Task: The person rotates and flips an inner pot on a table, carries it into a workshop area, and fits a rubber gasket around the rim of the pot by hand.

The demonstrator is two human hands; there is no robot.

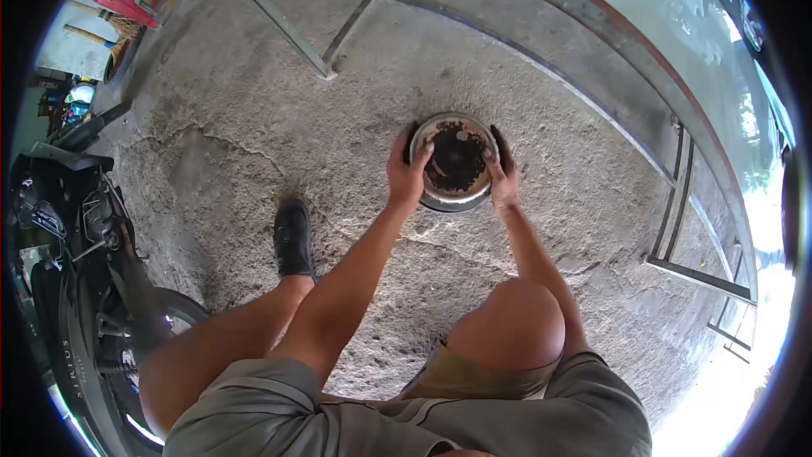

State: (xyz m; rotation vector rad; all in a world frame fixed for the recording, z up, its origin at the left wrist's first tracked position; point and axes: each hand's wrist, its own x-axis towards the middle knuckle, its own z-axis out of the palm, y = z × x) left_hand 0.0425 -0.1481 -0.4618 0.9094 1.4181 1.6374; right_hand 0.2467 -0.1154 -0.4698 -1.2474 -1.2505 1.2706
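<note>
Slackening the left hand (408,171), gripping at nine o'clock, or right hand (504,178), gripping at three, could tip the round, stained metal pan (457,198) ahead at twelve, spilling black residue (459,167) onto grey concrete (355,135).

The metal dish (458,196) looks dull (and blotchy), the concrete floor (355,131) rough, matt.

From my remote station I count one left hand (409,171) and one right hand (503,179), two in all, with one round dish (458,161) between them. Nearer, I make out one black shoe (293,237) and two bare knees (507,313). On the left I get one motorbike (72,351); far left, one red chair (131,0) and two wooden handles (90,36). Small items (80,95) beyond the motorbike are too blurred to number.
</note>
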